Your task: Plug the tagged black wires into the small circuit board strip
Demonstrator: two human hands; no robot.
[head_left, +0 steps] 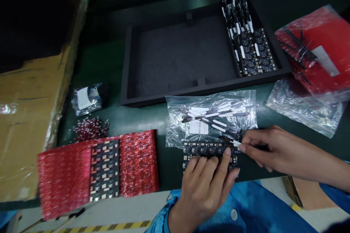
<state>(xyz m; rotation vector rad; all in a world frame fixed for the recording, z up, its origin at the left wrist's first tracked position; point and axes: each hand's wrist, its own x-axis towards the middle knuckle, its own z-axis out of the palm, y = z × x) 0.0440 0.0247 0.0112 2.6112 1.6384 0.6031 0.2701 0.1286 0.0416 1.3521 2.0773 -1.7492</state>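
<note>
My left hand lies over a black circuit board panel at the table's front edge, holding it down. Its index finger is stretched onto the panel's upper right part, and the thumb is by the lower right corner. Between thumb and fingers, my right hand pinches a thin flex cable with a white label, its end over the panel's upper right. Whether that end touches a connector I cannot tell. Just behind the panel, several similar flex cables lie on a clear plastic bag.
A black foam tray stands behind, with boards and attached cables along its right side. Red bubble wrap bears another board panel at left. Tiny dark-red parts, a silvery bag, a cardboard box and red bags lie around.
</note>
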